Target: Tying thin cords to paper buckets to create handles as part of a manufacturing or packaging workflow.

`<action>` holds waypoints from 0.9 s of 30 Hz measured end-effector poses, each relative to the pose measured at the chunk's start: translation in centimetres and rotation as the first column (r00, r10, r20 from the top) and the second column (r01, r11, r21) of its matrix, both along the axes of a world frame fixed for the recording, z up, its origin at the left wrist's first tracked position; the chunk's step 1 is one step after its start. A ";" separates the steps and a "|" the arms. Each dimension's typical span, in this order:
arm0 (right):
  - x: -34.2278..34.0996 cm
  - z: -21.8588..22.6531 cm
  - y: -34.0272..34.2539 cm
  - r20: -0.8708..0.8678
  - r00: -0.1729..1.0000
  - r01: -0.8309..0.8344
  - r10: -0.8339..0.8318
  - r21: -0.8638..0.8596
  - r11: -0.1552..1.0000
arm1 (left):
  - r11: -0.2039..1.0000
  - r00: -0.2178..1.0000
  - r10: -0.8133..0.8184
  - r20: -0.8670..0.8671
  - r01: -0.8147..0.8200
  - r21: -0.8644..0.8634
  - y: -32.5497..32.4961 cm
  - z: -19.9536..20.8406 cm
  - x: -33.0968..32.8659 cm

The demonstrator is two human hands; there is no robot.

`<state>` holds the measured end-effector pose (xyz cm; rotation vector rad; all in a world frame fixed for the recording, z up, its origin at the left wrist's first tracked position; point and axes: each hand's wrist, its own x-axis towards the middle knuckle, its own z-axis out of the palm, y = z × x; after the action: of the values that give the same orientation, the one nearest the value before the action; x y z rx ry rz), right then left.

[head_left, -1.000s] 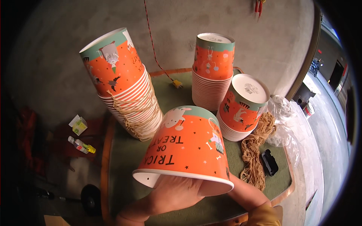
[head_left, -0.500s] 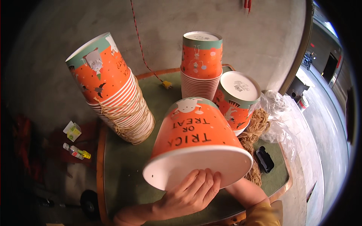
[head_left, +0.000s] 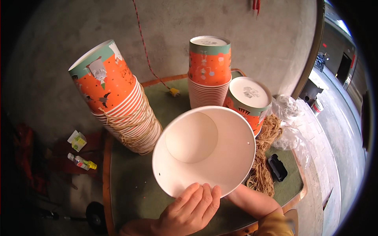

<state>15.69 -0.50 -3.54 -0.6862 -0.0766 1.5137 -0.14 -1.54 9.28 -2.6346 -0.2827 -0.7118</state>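
A paper bucket point(head_left: 232, 145) is tipped toward me above the table, its white inside and round bottom showing, with a small punched hole near the rim on either side. My left hand point(head_left: 193, 204) is closed over the near rim, fingers lying on the inner wall; its thumb is hidden. My right hand goes behind the bucket's lower right side, so only the wrist and forearm point(head_left: 256, 202) show and the fingers are hidden. Right of the bucket lies a bundle of brown twine point(head_left: 263, 165).
A tall stack of nested orange buckets point(head_left: 114, 94), wound with cord, leans at the left. Another stack point(head_left: 210, 67) and upside-down buckets point(head_left: 250, 92) stand behind. A black plastic piece point(head_left: 277, 168), clear plastic bag point(head_left: 293, 135) and yellow plug point(head_left: 174, 92) lie on the green table point(head_left: 138, 192).
The held bucket has tilted, its mouth swinging up toward me, so the inside shows instead of the printed outer wall. My left hand moved slightly down and left with the rim.
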 end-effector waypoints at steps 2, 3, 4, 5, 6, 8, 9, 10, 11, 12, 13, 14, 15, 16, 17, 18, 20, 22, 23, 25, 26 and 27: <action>-0.2 0.5 -0.1 0.010 1.000 0.002 -0.002 -0.013 1.000 | 0.997 0.996 -0.050 -0.076 0.054 0.055 -0.4 0.6 0.1; -0.2 0.6 0.0 0.012 1.000 -0.009 0.009 -0.019 1.000 | 0.994 0.996 -0.050 -0.073 0.057 0.093 -0.4 0.5 0.2; -0.2 0.6 0.1 0.014 1.000 -0.018 0.019 -0.026 1.000 | 0.994 0.997 -0.042 -0.071 0.048 0.094 -0.3 0.2 0.1; -0.2 0.6 0.2 0.016 1.000 -0.026 0.027 -0.033 0.999 | 0.997 0.998 -0.041 -0.043 0.044 0.062 -0.3 -0.1 0.1; -0.2 0.5 0.2 0.017 0.999 -0.033 0.034 -0.043 0.999 | 0.999 0.999 -0.041 -0.016 0.041 0.029 0.0 -0.5 0.1; -0.3 0.4 0.5 0.014 0.998 -0.052 0.053 -0.069 0.996 | 0.999 1.000 -0.019 0.007 0.019 -0.039 1.0 -1.4 -0.3; -0.3 0.9 0.1 0.017 0.998 -0.054 0.055 -0.072 0.996 | 0.997 0.997 -0.048 0.060 0.052 -0.065 1.5 -1.4 -0.4; -0.5 1.3 -0.2 0.019 0.998 -0.056 0.058 -0.076 0.996 | 0.993 0.997 -0.012 0.080 0.022 -0.115 1.7 -0.9 -0.7; -1.1 1.9 -0.4 0.020 0.998 -0.059 0.061 -0.081 0.995 | 0.986 0.995 0.024 0.099 -0.007 -0.167 1.8 -0.4 -0.9; -1.0 2.1 -0.1 0.073 0.995 -0.067 0.069 -0.030 0.997 | 0.966 0.987 0.045 0.153 -0.004 -0.257 2.2 -0.4 -0.8; -0.8 2.2 0.2 0.126 0.989 -0.077 0.074 0.021 0.997 | 0.971 0.986 0.039 0.161 0.000 -0.240 2.8 -0.7 -0.9; -0.3 1.2 0.7 0.095 0.989 -0.119 0.110 0.093 0.989 | 0.975 0.985 0.033 0.169 0.005 -0.222 3.3 -0.9 -1.0; 0.0 1.1 0.9 0.092 0.989 -0.121 0.113 0.089 0.989 | 0.973 0.983 0.038 0.181 0.005 -0.233 3.6 -1.2 -0.8; 0.3 1.1 1.1 0.069 0.992 -0.117 0.110 0.100 0.988 | 0.972 0.983 0.042 0.180 0.002 -0.237 3.8 -1.4 -0.6; 0.7 1.1 1.4 0.045 0.993 -0.113 0.108 0.111 0.987 | 0.969 0.980 0.050 0.194 0.000 -0.247 3.9 -1.6 -0.4; 1.1 0.9 1.7 0.086 0.988 -0.140 0.128 0.154 0.978 | 0.967 0.977 0.061 0.206 -0.007 -0.255 3.9 -1.7 -0.4; 1.5 1.2 1.8 0.134 0.984 -0.137 0.121 0.119 0.983 | 0.963 0.972 0.069 0.225 -0.007 -0.268 4.2 -2.2 -0.3; 1.8 1.9 1.8 0.188 0.977 -0.125 0.104 0.104 0.987 | 0.965 0.966 0.065 0.248 0.002 -0.261 4.2 -2.0 -0.2; 1.9 2.3 1.8 0.190 0.975 -0.135 0.113 0.110 0.985 | 0.967 0.962 0.063 0.266 0.008 -0.255 4.2 -1.8 -0.3; 2.0 2.7 2.1 0.197 0.972 -0.149 0.124 0.117 0.982 | 0.969 0.955 0.061 0.289 0.013 -0.247 4.5 -1.8 -0.3; 1.9 3.1 2.1 0.229 0.967 -0.142 0.114 0.110 0.984 | 0.960 0.953 0.062 0.298 0.024 -0.278 4.6 -1.8 -0.4; 2.0 3.4 2.1 0.260 0.960 -0.134 0.104 0.101 0.986 | 0.949 0.949 0.064 0.307 0.037 -0.312 4.7 -1.8 -0.4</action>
<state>17.67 1.58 -0.16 -0.7890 -0.4060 1.5155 -0.57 3.13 7.49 -2.8000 -0.5448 -1.1720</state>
